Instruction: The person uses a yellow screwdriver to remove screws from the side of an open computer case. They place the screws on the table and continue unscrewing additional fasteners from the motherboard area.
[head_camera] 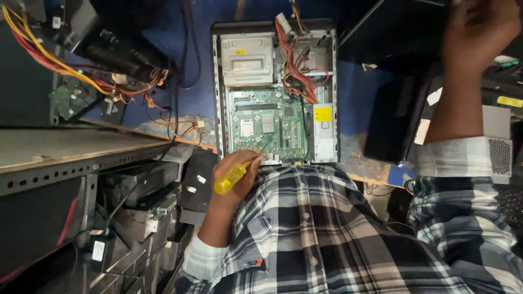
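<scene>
An open desktop computer case (pixel 218 92) lies on the blue bench in front of me. Inside it are a green motherboard (pixel 267 125), a grey drive bay (pixel 248 57) and a bundle of red and orange wires (pixel 297 71). My left hand (pixel 234 177) is at the case's near edge, gripping a yellow-handled screwdriver (pixel 229 178) whose tip points toward the motherboard's bottom edge. My right hand (pixel 479 27) is raised at the upper right, fingers curled on the top of a black side panel (pixel 392 32) that stands tilted beside the case.
A grey metal shelf (pixel 65 152) runs along the left, with stacked old computer parts below it (pixel 136 207). Loose yellow and red cables and a small green board (pixel 65 100) lie at the upper left. More black and grey equipment (pixel 498 147) sits at the right.
</scene>
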